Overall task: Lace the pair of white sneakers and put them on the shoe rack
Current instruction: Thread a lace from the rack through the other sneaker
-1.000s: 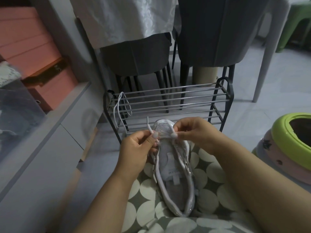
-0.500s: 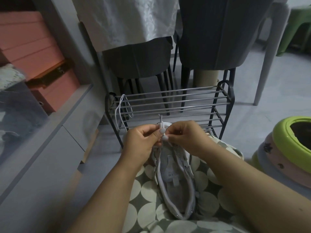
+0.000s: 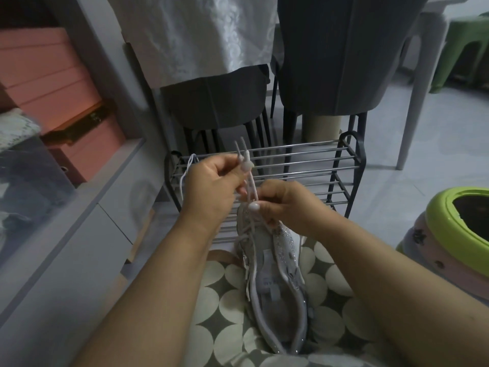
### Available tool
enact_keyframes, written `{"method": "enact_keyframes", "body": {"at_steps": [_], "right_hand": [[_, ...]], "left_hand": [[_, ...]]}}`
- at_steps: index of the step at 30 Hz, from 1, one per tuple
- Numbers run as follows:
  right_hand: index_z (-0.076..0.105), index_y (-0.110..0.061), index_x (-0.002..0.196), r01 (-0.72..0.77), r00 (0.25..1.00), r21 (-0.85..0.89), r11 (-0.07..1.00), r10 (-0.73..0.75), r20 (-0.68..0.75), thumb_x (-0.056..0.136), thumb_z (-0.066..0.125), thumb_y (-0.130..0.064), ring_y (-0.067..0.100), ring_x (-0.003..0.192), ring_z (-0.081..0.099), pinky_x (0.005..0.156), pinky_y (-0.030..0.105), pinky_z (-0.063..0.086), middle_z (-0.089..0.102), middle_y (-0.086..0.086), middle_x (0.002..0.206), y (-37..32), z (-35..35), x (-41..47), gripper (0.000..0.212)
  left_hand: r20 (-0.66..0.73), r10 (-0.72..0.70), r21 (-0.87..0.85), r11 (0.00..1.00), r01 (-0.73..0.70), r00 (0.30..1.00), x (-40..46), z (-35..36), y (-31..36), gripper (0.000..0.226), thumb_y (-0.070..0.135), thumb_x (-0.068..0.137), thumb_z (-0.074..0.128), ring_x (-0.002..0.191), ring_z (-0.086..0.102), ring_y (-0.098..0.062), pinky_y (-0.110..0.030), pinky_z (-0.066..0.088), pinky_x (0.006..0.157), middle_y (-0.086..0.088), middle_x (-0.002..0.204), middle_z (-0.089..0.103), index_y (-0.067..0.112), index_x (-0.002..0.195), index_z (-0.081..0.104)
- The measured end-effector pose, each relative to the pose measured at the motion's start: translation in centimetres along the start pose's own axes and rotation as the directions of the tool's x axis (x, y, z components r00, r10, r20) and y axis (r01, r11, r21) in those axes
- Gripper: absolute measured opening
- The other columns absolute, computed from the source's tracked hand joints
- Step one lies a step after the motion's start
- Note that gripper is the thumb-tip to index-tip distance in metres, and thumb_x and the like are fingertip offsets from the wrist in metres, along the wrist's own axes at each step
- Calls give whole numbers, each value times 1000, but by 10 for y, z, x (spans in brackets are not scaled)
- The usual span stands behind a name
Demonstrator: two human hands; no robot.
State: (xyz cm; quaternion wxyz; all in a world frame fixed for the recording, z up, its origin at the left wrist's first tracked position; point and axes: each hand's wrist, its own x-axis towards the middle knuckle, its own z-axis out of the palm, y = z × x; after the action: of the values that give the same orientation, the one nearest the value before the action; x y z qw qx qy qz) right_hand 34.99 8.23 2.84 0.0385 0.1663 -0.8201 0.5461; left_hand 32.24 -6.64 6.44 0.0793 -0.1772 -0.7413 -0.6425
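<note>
On lap: white sneaker (image 3: 275, 287), toe toward shoe rack (image 3: 304, 165)
Left hand (image 3: 211, 181): pinches both lace ends (image 3: 242, 152), raised
Right hand (image 3: 285, 205): pinches laces lower down

We see sneaker (image 3: 275, 282) on lap at 6 o'clock, toe toward 12. Shoe rack (image 3: 304, 165) just behind it, spare lace (image 3: 186, 168) draped on rack's 9 o'clock end. Chairs (image 3: 341, 62) behind rack. Stacked stools (image 3: 455, 239) at 3 o'clock. Boxes (image 3: 45, 83) at 10 o'clock.
</note>
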Motion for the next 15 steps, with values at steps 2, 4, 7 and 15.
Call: {"method": "enact_keyframes", "body": {"at_steps": [2,4,7,15], "right_hand": [[65,-19,79,27,999,-4,1000,-27,22,79,63,-34,14,58,57,56,31,55,53,3,78,-9,-2,6,14],[66,-11,80,39,999,-43,998,-37,40,80,61,-35,19,58,58,56,31,56,52,2,78,-13,-5,12,24],[65,-11,76,28,999,-45,999,-27,31,87,60,-27,21,62,57,61,38,55,50,4,82,-9,-4,15,20],[66,-17,69,-130,987,159,979,143,-75,93,54,-29,41,83,65,83,55,52,69,22,84,5,3,10,29]], "left_hand": [[-12,16,-49,999,-16,1000,5,0,11,7,15,88,65,55,59,-2,-17,50,56,5,64,64,20,83,68],[-1,42,-44,998,-42,999,8,1,17,7,16,88,64,58,60,-3,-18,51,60,6,67,65,21,84,68],[45,28,-89,996,-24,999,6,-2,14,5,17,88,64,60,60,-8,-21,53,63,5,65,66,18,86,69],[209,-569,523,752,401,795,-19,-23,-59,25,41,97,48,93,67,-25,-44,52,90,-6,110,65,21,102,60]]}}
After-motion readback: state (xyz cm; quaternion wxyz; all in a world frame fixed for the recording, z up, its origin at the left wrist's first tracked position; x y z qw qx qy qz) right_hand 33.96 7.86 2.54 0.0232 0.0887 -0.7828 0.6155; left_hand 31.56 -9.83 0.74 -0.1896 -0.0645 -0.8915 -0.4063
